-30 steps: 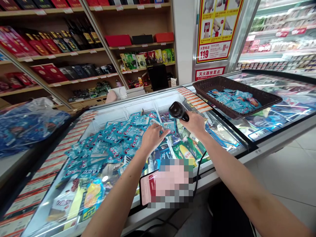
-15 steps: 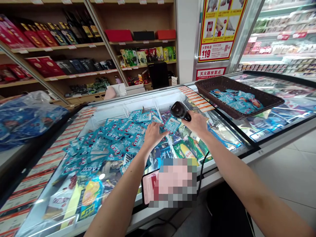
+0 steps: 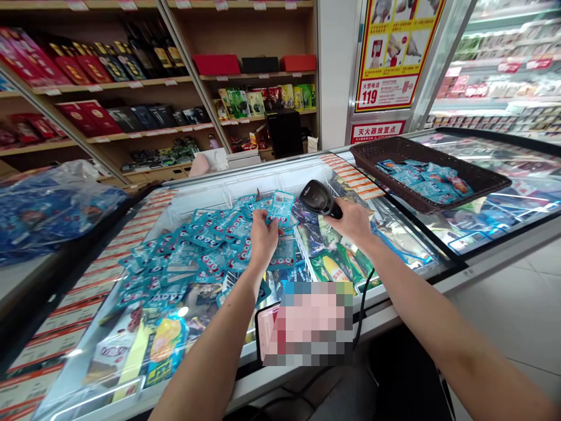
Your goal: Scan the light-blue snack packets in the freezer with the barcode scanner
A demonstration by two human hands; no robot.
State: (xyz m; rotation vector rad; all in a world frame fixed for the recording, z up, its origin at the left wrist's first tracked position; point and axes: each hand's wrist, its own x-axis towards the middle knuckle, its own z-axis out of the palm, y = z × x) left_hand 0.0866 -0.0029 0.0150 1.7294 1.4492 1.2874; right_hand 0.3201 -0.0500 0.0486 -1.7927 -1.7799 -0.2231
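One blue packet point(image 3: 284, 202) now stands up at the pile's point(image 3: 193, 251) right end, where the left hand point(image 3: 264, 238), looser a moment ago, pinches it, printed side showing, near the scanner point(image 3: 318, 200) gripped in the right hand point(image 3: 354, 223). Similar packets point(image 3: 438, 178) lie in the far-right brown basket point(image 3: 407, 151); the left plastic bag point(image 3: 56, 204) looks full of blue.

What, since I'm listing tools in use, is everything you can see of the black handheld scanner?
The scanner is black and looks like hard plastic, with a broad, rounded, glossy head narrowing to a grip. The right hand holds it by the grip, hiding part of it. It is tilted, head toward the picture's upper left, above the freezer. A dark cable hangs below the hand; whether it joins the scanner is hidden.
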